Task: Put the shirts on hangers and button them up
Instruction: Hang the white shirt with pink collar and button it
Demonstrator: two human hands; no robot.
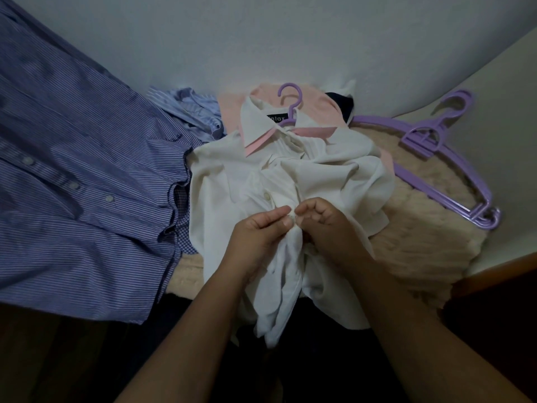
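White shirt (232, 181): we see it lying crumpled in the middle, on a cream fluffy blanket (421, 228); its lower part hangs over the near edge toward us.
Hanger in the shirt (289, 101): a purple hook comes out of the white collar, so the shirt is already on a hanger; the rest of this hanger is hidden under the cloth.
Collar: it is white with a pink underside, and a black label sits inside it; we can read only some letters of the label.
Button (266, 195): one pale button shows on the front strip, just above the hands.
Left hand (258, 231): we see its thumb and fingers pinching the white front edge, at the point where the two hands meet.
Right hand (322, 222): its fingers are curled, and the fingertips pinch the other front edge, touching the left hand's fingertips.
Spare hangers (444, 170): several purple hangers lie stacked on the right side of the blanket, apart from the white shirt.
Striped shirt (72, 170): a blue striped shirt lies spread at the left, with white buttons along its front; it touches the white shirt's left side.
Other clothes: behind the white shirt we see a pink garment (232, 109), a light blue striped one (189, 109), and a dark piece (340, 107), all near the wall (290, 39).
Containers: we can tell of no box or basket here; the clothes lie in the open on the blanket.
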